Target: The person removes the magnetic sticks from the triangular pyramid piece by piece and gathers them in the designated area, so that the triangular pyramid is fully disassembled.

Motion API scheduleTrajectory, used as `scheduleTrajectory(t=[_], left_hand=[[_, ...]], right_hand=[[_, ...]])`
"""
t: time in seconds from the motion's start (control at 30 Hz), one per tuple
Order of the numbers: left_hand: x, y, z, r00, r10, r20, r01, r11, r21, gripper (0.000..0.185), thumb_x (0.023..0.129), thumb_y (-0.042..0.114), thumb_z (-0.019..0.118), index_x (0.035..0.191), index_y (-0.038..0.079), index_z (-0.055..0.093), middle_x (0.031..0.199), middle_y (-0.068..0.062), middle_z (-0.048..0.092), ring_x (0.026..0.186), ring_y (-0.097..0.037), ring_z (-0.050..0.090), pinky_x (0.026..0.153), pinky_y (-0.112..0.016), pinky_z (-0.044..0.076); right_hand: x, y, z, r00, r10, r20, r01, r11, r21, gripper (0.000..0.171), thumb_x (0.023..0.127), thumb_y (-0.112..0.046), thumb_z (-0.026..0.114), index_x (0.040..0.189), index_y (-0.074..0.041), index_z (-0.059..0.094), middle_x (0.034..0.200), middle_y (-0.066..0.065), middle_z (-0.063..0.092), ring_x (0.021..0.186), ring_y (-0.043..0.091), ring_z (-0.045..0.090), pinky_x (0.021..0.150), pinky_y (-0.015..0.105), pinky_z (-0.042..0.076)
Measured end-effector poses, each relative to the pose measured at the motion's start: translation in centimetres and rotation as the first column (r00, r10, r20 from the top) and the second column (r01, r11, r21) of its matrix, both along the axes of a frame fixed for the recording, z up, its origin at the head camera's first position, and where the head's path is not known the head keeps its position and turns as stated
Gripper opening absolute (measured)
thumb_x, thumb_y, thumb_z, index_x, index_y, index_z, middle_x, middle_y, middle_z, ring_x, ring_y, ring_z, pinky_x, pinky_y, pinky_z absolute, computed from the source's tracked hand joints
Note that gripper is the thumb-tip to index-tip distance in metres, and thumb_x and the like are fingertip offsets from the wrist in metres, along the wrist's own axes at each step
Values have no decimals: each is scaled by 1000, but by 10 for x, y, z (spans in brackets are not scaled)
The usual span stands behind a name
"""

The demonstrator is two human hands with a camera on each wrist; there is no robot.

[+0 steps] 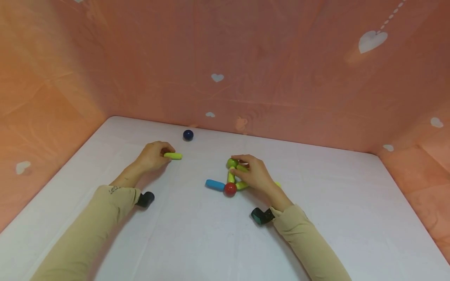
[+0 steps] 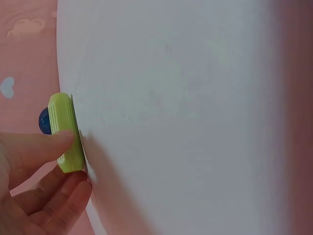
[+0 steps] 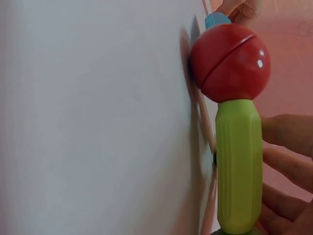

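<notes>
1. Your left hand (image 1: 152, 155) pinches a yellow-green stick (image 1: 173, 156) lying flat on the white table (image 1: 197, 238), near the back wall (image 1: 246, 58).
2. Your right hand (image 1: 256, 173) grips the stick frame (image 1: 232, 175) mid-table, open surface around it.

The only lettering is a small dark mark on the near left beige fabric sleeve (image 1: 113, 190), too blurred to read.

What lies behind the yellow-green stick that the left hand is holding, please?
Behind the yellow-green stick pinched by the left hand, a dark blue ball sits apart near the pink wall. In the left wrist view the stick covers most of it.
</notes>
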State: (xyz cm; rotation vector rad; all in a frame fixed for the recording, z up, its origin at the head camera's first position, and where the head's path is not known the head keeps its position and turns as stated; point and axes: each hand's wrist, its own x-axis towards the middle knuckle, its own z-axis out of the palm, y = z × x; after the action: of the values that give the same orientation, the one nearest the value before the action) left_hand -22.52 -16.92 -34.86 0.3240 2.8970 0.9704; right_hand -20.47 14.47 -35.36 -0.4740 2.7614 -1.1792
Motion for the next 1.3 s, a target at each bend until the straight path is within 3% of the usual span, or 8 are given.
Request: scheduleTrajectory(t=[0.43,0.63,0.87,1.07,1.3], left_hand=[[2,0,1,1000,-18,11,18,999,-38,40,83,6,68,118,-9,58,111,-30,57,99,-40,56,87,-50,46],[6,7,5,999,-33,-23,31,998,-60,48,83,10,69,124,-9,54,122,-33,50,111,-46,50,96,-56,40],[17,22,7,995,-65,-74,63,998,-27,45,83,10,70,122,-9,56,126,-32,49,120,-47,44,104,-57,34],[28,38,4,985,-111,-134,112,994,1,40,83,10,71,118,-6,59,119,-28,54,111,-42,49,98,-54,39],[37,51,0,979,-163,-119,166,986,13,37,82,12,72,115,-3,61,114,-22,56,111,-39,50,97,-53,40]], right_hand=[[3,6,1,1000,-21,-13,21,1000,-21,42,87,-22,71,126,-10,62,130,12,58,118,31,54,98,45,46],[6,10,1,997,11,-79,-15,999,-51,40,87,-20,71,124,-8,63,127,11,60,118,29,54,99,46,46],[12,14,1,988,72,-133,-80,995,-58,38,83,-17,74,118,-5,65,123,11,61,111,27,57,95,44,48],[19,15,3,983,122,-138,-132,989,-66,39,80,-14,77,116,-5,66,120,9,62,108,26,59,97,45,46],[23,18,2,971,183,-153,-192,980,-49,39,79,-15,78,116,-6,66,117,7,64,107,23,60,98,44,45]])
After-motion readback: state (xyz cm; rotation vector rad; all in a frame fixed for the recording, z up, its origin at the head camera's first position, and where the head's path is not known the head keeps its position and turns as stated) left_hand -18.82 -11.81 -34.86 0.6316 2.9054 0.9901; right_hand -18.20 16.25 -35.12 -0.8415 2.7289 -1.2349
